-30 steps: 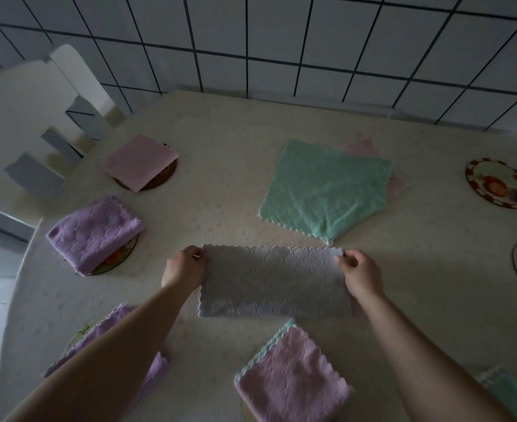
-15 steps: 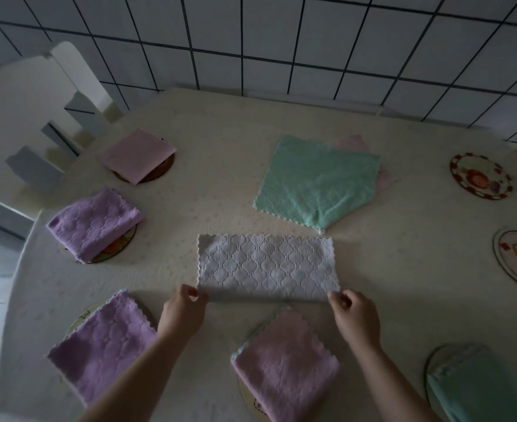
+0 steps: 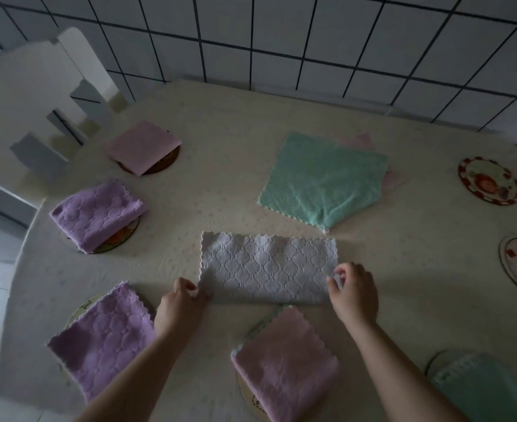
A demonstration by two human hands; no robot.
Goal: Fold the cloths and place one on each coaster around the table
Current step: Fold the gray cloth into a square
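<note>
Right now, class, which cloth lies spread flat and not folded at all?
The green cloth in the middle of the table; every other cloth is folded at least once.

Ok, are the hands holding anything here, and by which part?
Both hold the white cloth, folded in half on the table. The left hand pinches its near left corner; the right hand pinches its near right corner.

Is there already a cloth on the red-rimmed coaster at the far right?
No, the red-rimmed coaster lies bare, its picture fully showing, with no cloth on it.
</note>
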